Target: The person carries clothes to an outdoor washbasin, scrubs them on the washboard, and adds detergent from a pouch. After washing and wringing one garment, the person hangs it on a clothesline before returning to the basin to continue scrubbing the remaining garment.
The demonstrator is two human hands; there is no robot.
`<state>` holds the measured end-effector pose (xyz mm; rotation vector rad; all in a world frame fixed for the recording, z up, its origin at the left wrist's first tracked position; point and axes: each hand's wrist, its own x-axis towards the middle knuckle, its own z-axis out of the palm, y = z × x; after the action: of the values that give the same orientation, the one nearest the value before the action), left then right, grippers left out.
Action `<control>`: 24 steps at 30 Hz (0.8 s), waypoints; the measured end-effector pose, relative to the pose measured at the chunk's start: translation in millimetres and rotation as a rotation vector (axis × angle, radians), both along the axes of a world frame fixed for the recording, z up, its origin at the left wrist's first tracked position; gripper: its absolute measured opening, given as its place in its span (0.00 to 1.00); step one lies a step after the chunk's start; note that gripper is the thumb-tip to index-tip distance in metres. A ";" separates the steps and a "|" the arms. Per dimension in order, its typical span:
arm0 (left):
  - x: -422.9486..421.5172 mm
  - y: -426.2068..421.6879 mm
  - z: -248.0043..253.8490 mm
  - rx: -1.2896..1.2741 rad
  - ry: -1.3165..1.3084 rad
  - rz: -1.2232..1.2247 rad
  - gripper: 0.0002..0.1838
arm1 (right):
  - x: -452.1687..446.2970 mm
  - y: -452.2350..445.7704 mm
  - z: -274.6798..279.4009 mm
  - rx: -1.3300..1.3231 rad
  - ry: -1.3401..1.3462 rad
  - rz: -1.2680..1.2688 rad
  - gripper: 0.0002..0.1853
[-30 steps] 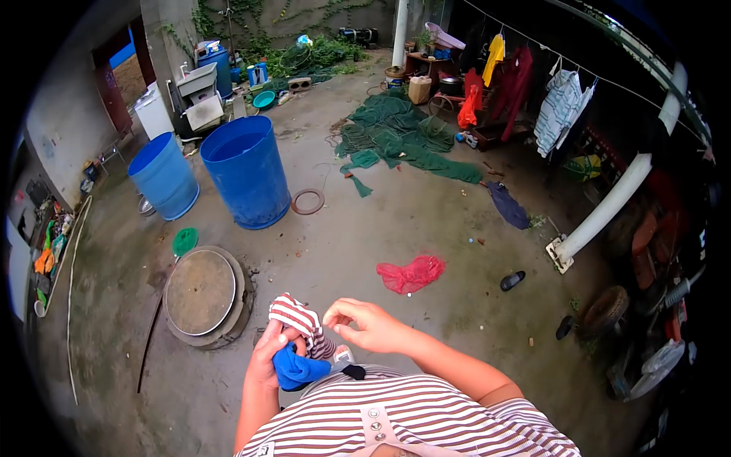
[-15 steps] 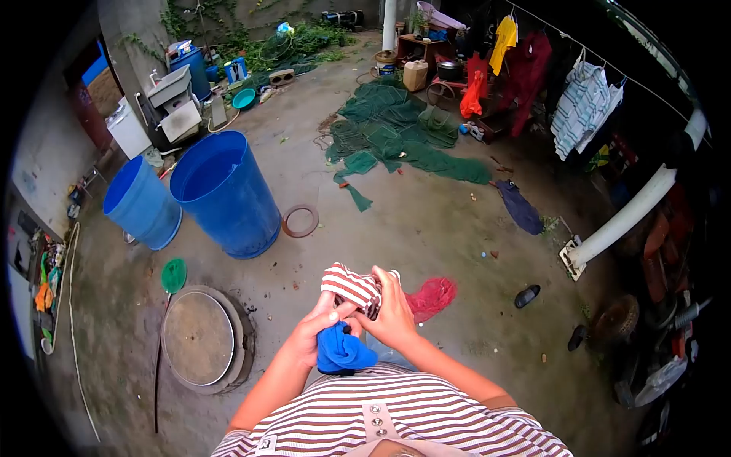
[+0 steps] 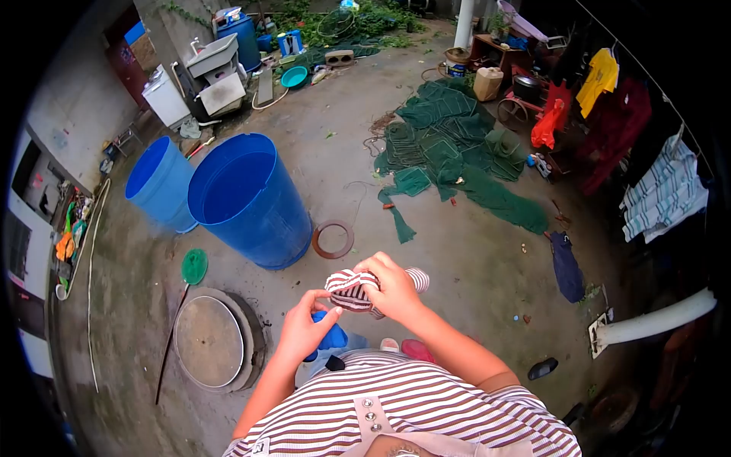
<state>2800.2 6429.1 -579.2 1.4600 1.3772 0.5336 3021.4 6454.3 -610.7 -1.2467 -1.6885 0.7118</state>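
My right hand is closed on a bunched piece of brown-and-white striped cloth, whose far end sticks out past my knuckles. At the cloth's left edge is my left hand, thumb and fingers curled, with a bright blue cloth held under the palm. Whether the left fingertips also touch the striped cloth is hard to tell. Both hands are in front of my striped shirt. Part of a red thing shows low down beside my right forearm.
Two blue barrels stand ahead on the left, near a brown ring. A round lid and a green hand net lie closer. Green netting spreads across the floor. Laundry hangs at the right, above a white pole.
The view has swung left, shifting the surroundings rightward. My hands have moved apart, the right one now gripping farther over the striped cloth. The blue cloth sits lower, beneath my left hand.
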 end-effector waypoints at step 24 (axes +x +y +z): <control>-2.6 484.0 -12.3 0.382 0.400 0.178 0.12 | 81.7 434.8 -29.0 -0.238 -0.249 -0.346 0.24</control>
<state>2797.6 6913.1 -591.5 1.8322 1.8036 0.6699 3103.1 6889.1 -639.7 -1.8059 -1.5528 0.5749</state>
